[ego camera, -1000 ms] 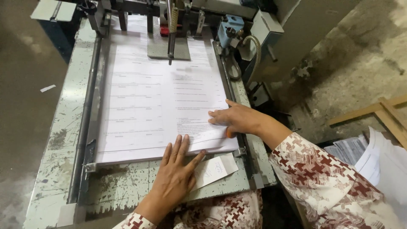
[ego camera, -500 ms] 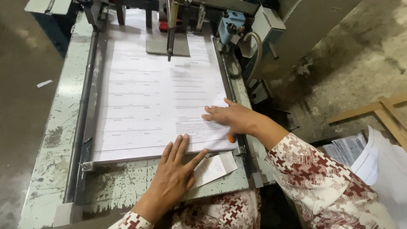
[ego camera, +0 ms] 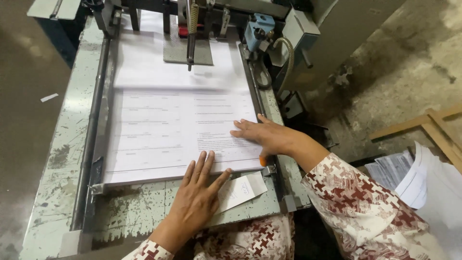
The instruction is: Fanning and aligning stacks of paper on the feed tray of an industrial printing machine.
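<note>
A stack of white printed sheets [ego camera: 168, 130] lies on the worn grey-green feed table [ego camera: 72, 144] of a paper machine. My left hand [ego camera: 197, 197] rests flat at the stack's near edge, fingers spread, its fingertips on the top sheet and its palm over a small loose paper slip [ego camera: 243, 189]. My right hand [ego camera: 262, 136] lies flat on the stack's right side near the right guide rail, fingers pointing left. Neither hand grips anything. Both sleeves are red-and-white patterned.
The machine's feed head with a metal plate [ego camera: 187, 45] and a blue fitting [ego camera: 257, 31] stands at the far end. A dark side rail [ego camera: 94, 120] runs along the left. Loose printed sheets [ego camera: 414, 178] and a wooden frame [ego camera: 428, 125] lie on the concrete floor at right.
My right hand has slid a little leftward and further onto the sheet. My left hand stays pressed at the near edge. The view has shifted slightly.
</note>
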